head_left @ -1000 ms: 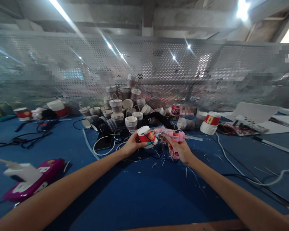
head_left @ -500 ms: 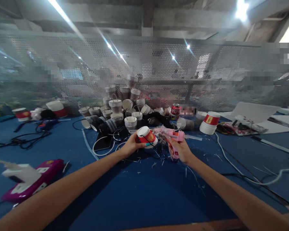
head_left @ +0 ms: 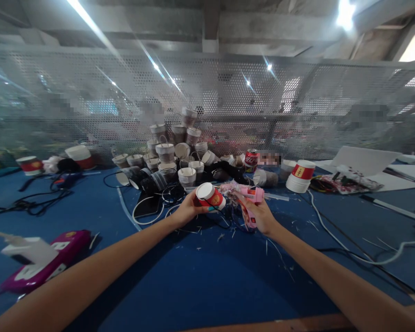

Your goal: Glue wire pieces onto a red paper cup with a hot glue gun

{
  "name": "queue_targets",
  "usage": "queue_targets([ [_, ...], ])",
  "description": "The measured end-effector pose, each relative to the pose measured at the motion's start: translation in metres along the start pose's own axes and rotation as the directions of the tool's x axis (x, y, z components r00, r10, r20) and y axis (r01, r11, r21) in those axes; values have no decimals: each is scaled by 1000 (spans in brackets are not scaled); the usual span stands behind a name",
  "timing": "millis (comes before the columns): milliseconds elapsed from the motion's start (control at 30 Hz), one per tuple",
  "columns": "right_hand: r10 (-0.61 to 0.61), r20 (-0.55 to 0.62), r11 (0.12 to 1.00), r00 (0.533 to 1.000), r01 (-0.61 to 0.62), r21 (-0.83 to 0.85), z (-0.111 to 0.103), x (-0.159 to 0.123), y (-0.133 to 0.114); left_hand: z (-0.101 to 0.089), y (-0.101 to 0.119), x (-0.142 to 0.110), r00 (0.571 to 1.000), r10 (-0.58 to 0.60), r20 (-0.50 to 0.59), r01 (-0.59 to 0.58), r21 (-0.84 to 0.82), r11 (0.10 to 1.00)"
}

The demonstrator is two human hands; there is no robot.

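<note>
Fingers (head_left: 201, 210) curled, left (head_left: 186, 210) holding cup (head_left: 210, 196), right (head_left: 264, 217) glue gun (head_left: 257, 195)

Paper cup (head_left: 211, 197): red sleeve, white ends, round gold emblem.
Glue gun (head_left: 255, 194), right of paper cup: pink.
Small pails (head_left: 165, 153), behind-left of paper cup: white rims, grey-brown sides.
Drink can (head_left: 251, 159), behind-right of paper cup: red, white lettering.
Cup stack (head_left: 300, 173), farther right of paper cup: white, red band with gold panel.
Power strip (head_left: 74, 240), nearer and left of paper cup: purple, white socket faces.
Tabletop (head_left: 193, 286), below paper cup: blue.
Screen (head_left: 228, 99), beyond paper cup: grey, patterned with rows of small round holes.
</note>
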State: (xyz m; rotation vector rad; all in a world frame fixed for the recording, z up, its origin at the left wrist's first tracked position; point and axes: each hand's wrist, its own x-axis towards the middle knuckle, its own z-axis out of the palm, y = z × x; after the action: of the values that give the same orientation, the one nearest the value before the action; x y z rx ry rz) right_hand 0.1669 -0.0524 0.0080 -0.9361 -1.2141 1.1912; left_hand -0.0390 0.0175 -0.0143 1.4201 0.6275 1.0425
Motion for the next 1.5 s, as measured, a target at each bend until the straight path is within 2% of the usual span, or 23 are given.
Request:
queue_targets([
  [533,6,2,1000,1000,-6,8,-2,1,0,-1,2,1,995,51,83,-53,31,998],
  [900,17,24,1000,1000,-16,-14,-1,1,-4,0,5,0,994,61,90,-67,68,995],
  [1167,47,-1,999,999,-47,-4,-3,1,-3,-2,3,1,990,86,112,-98,108,989],
  [1500,42,43,999,998,-43,30,-7,3,-1,-3,3,2,992,35,120,-50,120,992],
])
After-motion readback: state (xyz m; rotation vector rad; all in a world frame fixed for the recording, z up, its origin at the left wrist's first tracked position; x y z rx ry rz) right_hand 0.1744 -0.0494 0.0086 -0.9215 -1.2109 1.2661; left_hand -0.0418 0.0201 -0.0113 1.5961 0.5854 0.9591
